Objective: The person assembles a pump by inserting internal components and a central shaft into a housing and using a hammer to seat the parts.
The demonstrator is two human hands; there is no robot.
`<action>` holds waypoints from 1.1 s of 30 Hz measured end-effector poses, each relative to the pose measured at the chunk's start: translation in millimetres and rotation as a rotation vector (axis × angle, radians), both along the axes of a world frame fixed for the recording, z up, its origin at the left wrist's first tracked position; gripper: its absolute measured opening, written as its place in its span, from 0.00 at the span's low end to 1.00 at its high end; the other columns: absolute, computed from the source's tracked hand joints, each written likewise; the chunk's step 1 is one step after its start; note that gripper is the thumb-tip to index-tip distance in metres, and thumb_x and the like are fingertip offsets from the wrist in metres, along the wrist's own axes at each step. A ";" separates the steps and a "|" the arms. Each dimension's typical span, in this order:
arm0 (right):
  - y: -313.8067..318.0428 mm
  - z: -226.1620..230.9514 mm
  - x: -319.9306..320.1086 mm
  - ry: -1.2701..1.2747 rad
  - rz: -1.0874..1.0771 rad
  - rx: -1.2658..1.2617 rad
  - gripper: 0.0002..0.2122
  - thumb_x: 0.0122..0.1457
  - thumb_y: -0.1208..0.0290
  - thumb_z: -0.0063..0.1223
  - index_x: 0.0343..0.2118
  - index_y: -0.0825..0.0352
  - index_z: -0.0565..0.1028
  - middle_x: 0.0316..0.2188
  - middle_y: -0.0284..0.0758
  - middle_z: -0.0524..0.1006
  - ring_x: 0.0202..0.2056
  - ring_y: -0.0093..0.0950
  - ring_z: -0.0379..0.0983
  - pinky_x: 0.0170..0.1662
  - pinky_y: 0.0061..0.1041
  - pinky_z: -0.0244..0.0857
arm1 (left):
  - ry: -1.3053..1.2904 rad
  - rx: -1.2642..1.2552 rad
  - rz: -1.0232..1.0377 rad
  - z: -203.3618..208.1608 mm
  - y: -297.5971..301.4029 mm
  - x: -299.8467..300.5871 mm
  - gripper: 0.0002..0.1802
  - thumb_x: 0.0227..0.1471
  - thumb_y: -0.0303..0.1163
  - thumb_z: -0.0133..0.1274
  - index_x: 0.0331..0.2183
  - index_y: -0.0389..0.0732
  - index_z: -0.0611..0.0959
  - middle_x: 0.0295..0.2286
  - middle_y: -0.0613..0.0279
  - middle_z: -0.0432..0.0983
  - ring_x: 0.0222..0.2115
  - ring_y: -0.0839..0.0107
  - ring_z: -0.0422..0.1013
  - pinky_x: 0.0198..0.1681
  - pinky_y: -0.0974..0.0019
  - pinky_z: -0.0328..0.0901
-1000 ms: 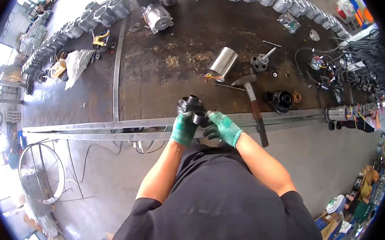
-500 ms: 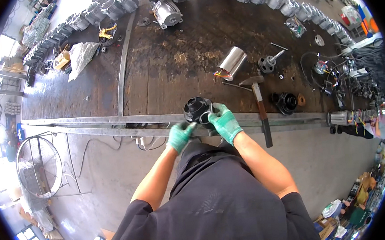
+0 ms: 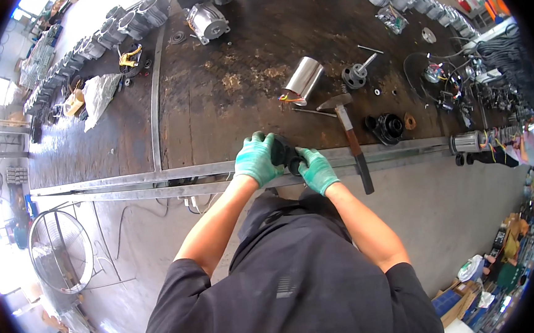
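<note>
At the bench's front edge, both of my green-gloved hands hold a black housing (image 3: 285, 155) with a round side port. My left hand (image 3: 256, 160) is closed over its left side, fingers pointing away from me. My right hand (image 3: 318, 170) grips near the port on the right. The hands cover much of the housing, including the stepped rings on its top. A similar black housing (image 3: 390, 127) lies to the right. Between the two is a hammer (image 3: 349, 131), its handle sticking out over the front edge.
Beyond the hands lie a shiny metal cylinder (image 3: 304, 78) with coloured wires, a shafted metal part (image 3: 356, 75) and a thin rod (image 3: 314, 112). A brown ring (image 3: 409, 120) sits by the second housing. Motor casings (image 3: 136, 24) line the far edge; cables (image 3: 501, 57) crowd the right.
My left hand has moved up and over the housing, which it now covers from the left. The housing has shifted slightly right and is largely hidden. The view has swung a little.
</note>
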State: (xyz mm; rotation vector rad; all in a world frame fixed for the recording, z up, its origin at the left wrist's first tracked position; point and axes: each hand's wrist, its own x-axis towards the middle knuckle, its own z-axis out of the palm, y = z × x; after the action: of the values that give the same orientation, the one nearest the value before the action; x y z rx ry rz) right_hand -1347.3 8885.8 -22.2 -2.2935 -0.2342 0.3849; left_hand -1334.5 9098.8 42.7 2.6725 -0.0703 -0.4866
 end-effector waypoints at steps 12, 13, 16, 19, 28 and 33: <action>-1.4 0.6 0.3 -0.019 -0.019 -0.027 0.19 0.57 0.77 0.57 0.53 0.66 0.77 0.47 0.49 0.76 0.48 0.49 0.75 0.52 0.41 0.70 | 0.044 0.095 -0.091 14.4 -16.5 8.6 0.43 0.35 0.42 0.74 0.56 0.52 0.78 0.53 0.49 0.69 0.52 0.46 0.70 0.50 0.49 0.74; 1.1 7.4 2.1 -0.023 -0.019 -0.040 0.18 0.57 0.77 0.57 0.52 0.66 0.78 0.47 0.48 0.76 0.49 0.49 0.75 0.52 0.41 0.70 | 0.033 0.094 -0.089 13.4 -16.6 9.0 0.42 0.35 0.42 0.74 0.55 0.53 0.78 0.53 0.49 0.70 0.51 0.46 0.70 0.50 0.49 0.74; 3.4 13.1 8.6 0.002 -0.022 -0.012 0.16 0.57 0.75 0.59 0.50 0.65 0.79 0.46 0.47 0.76 0.48 0.48 0.76 0.51 0.40 0.71 | -0.019 0.089 -0.079 7.6 -17.1 9.1 0.39 0.35 0.44 0.73 0.53 0.54 0.80 0.50 0.50 0.71 0.50 0.46 0.70 0.49 0.49 0.74; 0.1 8.7 13.8 -0.017 -0.021 0.020 0.14 0.57 0.73 0.59 0.46 0.66 0.81 0.43 0.47 0.78 0.46 0.47 0.77 0.49 0.40 0.71 | -0.075 0.081 -0.067 -2.7 -17.7 4.1 0.38 0.35 0.45 0.73 0.52 0.54 0.80 0.49 0.51 0.71 0.49 0.46 0.70 0.48 0.49 0.74; 12.2 10.5 50.5 0.302 0.026 0.032 0.15 0.58 0.64 0.59 0.44 0.67 0.81 0.42 0.50 0.82 0.46 0.47 0.79 0.50 0.39 0.72 | -0.129 0.069 -0.067 -11.2 -20.1 3.5 0.33 0.37 0.46 0.71 0.49 0.55 0.82 0.49 0.51 0.72 0.47 0.45 0.71 0.47 0.50 0.74; 27.4 23.7 60.1 0.380 0.028 -0.070 0.18 0.55 0.62 0.64 0.45 0.69 0.81 0.43 0.50 0.82 0.47 0.46 0.79 0.51 0.38 0.72 | -0.146 0.046 -0.056 -14.2 -21.5 3.5 0.31 0.39 0.45 0.70 0.49 0.55 0.82 0.49 0.49 0.72 0.48 0.44 0.71 0.47 0.49 0.74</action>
State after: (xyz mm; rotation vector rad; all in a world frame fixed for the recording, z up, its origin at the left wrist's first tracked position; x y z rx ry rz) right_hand -1287.2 8913.2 1.6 -2.2341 -0.0610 0.8426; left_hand -1330.9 9077.3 28.5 2.7541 -0.1788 -0.3125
